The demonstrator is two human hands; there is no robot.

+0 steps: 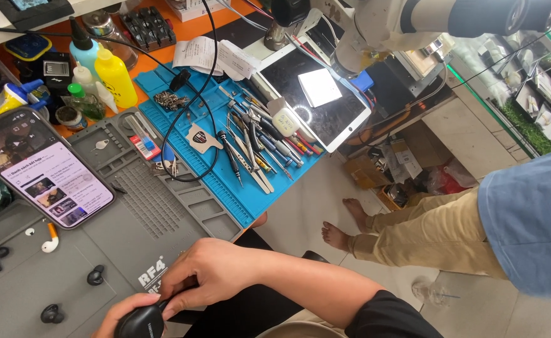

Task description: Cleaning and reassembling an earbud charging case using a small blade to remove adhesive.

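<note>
Resting in the left hand (122,313), a black case (141,322) meets right-hand fingertips (170,305).

Beyond my right hand (210,269), the workbench (191,28) carries a grey mat (131,231), a blue mat (225,181) farther off, and a propped phone (41,166) up left.

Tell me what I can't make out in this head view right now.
- Left hand: mostly cut off by the bottom edge.
- Black rounded case: lower part out of frame, top covered by right hand fingers.
- Phone screen: details too small.
</note>
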